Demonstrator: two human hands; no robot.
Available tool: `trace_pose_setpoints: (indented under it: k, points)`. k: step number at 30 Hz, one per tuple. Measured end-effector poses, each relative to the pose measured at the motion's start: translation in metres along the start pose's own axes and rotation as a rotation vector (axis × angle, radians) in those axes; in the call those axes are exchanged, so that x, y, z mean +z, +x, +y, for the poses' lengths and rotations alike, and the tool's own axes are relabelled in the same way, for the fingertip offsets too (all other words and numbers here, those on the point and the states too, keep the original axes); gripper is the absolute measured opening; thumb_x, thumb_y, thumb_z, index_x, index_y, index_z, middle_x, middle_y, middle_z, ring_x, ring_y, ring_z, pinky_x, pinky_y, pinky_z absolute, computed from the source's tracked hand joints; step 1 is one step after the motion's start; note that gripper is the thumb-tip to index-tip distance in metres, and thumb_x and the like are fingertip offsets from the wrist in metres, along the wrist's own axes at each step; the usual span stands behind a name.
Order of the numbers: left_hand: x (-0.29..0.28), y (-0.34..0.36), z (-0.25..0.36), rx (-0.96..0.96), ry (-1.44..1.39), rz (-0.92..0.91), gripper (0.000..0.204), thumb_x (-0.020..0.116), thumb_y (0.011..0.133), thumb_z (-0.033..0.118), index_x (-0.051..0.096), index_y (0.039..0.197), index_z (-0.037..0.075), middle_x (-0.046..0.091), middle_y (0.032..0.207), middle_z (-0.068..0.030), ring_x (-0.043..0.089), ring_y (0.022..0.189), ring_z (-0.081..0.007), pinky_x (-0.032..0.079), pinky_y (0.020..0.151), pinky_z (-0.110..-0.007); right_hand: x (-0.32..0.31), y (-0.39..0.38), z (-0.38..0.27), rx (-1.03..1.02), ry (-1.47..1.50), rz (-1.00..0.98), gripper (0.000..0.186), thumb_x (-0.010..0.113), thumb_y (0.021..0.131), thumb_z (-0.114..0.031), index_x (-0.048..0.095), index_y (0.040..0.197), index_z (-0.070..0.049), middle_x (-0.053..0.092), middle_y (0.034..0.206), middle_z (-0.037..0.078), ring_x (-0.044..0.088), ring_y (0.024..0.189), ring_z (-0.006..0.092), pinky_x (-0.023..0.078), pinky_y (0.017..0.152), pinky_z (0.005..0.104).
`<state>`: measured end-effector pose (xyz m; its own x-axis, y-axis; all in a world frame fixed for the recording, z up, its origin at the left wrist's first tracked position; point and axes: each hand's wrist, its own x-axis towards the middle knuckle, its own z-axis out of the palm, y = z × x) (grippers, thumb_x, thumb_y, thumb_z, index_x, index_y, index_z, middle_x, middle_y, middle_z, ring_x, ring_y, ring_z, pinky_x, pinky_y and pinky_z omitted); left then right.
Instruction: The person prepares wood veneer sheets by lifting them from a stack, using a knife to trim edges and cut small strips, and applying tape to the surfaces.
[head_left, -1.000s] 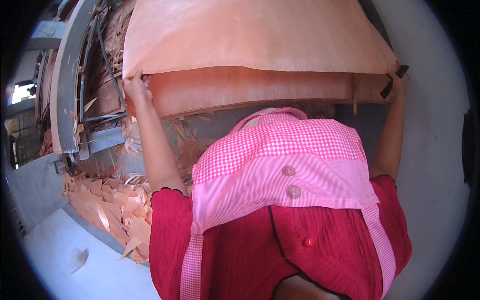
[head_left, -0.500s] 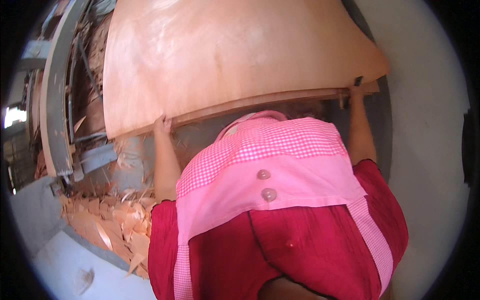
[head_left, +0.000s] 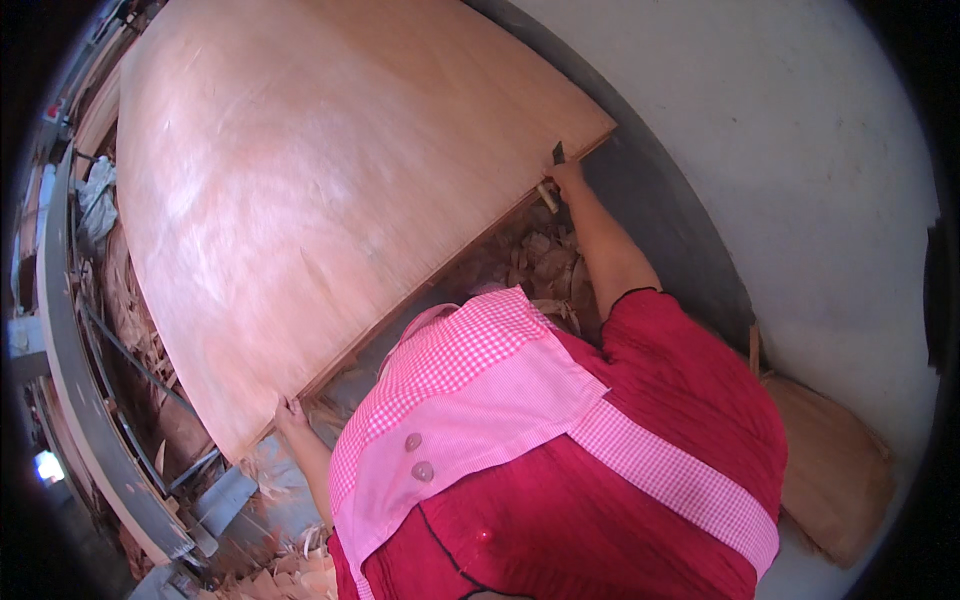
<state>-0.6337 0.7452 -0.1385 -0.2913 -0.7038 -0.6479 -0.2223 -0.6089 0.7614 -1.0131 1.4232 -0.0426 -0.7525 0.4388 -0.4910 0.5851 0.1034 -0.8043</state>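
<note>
A large, smooth, pale reddish-brown wood sheet [head_left: 330, 190] lies in front of me, its near edge slanting up to the right. Closed on that edge at its near left corner is my left hand [head_left: 290, 412], fingers curled around it. By the right corner, my right hand [head_left: 568, 178] grips a short tool with a flat dark blade [head_left: 558, 153] and a pale handle [head_left: 548, 196]. The blade points up over the sheet's surface. Whether those fingers also press on the sheet, I cannot tell. What lies under the sheet is mostly hidden.
Torn veneer scraps [head_left: 545, 262] lie below the near edge, with more shavings [head_left: 285, 580] at lower left. A long grey frame beam [head_left: 85, 400] runs along the left. To the right stand a pale wall [head_left: 800, 150] and a brown board-like piece [head_left: 830, 465] near the floor.
The view has swung, so the sheet appears farther left and more slanted. Both hands keep their places at its near edge, and the right hand still holds the bladed tool.
</note>
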Motion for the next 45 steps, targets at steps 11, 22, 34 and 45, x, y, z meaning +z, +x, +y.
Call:
trace_pose_setpoints:
  k: [11, 22, 34, 45]
  points:
    - [0.148, -0.187, 0.01, 1.405, 1.523, -0.156, 0.056, 0.061, 0.07, 0.035, 0.049, 0.115, 0.003, 0.042, 0.126, -0.0162, 0.037, 0.116, -0.0322, 0.024, 0.1, -0.046, -0.022, 0.064, 0.029, -0.098, 0.003, -0.195, 0.036, 0.068, 0.066, -0.008, 0.051, 0.098, -0.003, 0.058, 0.079, 0.009, 0.057, 0.069, 0.0207, 0.046, 0.06, 0.0313]
    - [0.188, -0.217, -0.013, 1.644, 1.406, -0.541, 0.041, 0.053, 0.075, 0.018, 0.05, 0.115, 0.013, 0.047, 0.121, -0.0091, 0.04, 0.115, -0.0292, 0.029, 0.093, -0.051, -0.072, -0.034, 0.004, -0.608, -0.384, 0.229, 0.057, 0.062, 0.076, -0.036, 0.046, 0.111, 0.006, 0.058, 0.101, 0.021, 0.058, 0.089, 0.0305, 0.044, 0.077, 0.0374]
    - [0.191, -0.212, -0.003, 1.479, 1.717, -0.58, 0.043, 0.047, 0.078, 0.014, 0.046, 0.121, 0.02, 0.04, 0.129, -0.0083, 0.037, 0.118, -0.0265, 0.034, 0.087, -0.047, -0.116, -0.037, 0.02, -0.49, -0.684, 0.059, 0.028, 0.052, 0.076, -0.022, 0.056, 0.097, -0.003, 0.059, 0.087, 0.02, 0.057, 0.081, 0.0377, 0.044, 0.07, 0.041]
    - [0.187, -0.21, -0.007, 1.448, 1.773, -0.566, 0.044, 0.047, 0.078, 0.015, 0.045, 0.122, 0.02, 0.038, 0.13, -0.0093, 0.033, 0.122, -0.0291, 0.033, 0.088, -0.051, -0.279, -0.116, -0.065, -0.219, 0.018, 0.044, 0.023, 0.06, 0.072, -0.011, 0.058, 0.087, 0.006, 0.055, 0.07, 0.005, 0.051, 0.059, 0.0125, 0.039, 0.055, 0.0262]
